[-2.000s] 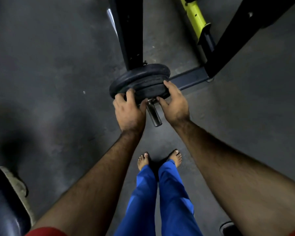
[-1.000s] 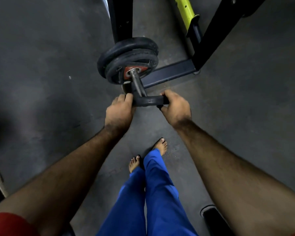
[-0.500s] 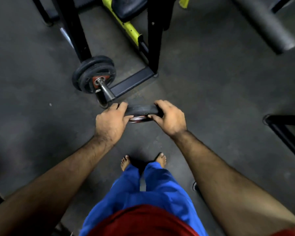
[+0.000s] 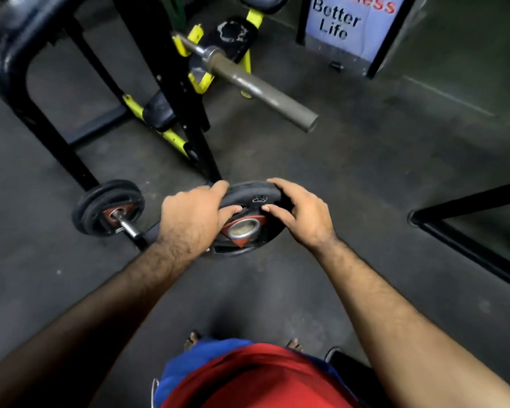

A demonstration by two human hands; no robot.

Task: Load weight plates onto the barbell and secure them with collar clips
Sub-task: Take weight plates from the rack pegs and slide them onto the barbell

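Note:
A small black weight plate [image 4: 249, 234] with a red hub and a steel-lined centre hole is held in the air at waist height, its face tilted up toward me. My left hand [image 4: 193, 217] grips its left rim, and my right hand [image 4: 299, 213] grips its right rim, thumbs on the face. Up ahead, the barbell's bare grey sleeve [image 4: 259, 86] sticks out from a yellow hook on the rack. No collar clip is in view.
Low on the left, two black plates [image 4: 108, 207] hang on a storage peg of the black and yellow rack [image 4: 171, 83]. A banner stand [image 4: 348, 28] is at the back right, a black frame [image 4: 468, 231] on the floor at right. The floor is dark concrete.
Both hands pulled the plate off the storage peg, then lifted it and tipped its face toward me. My view rose from the floor, and the barbell sleeve came into sight.

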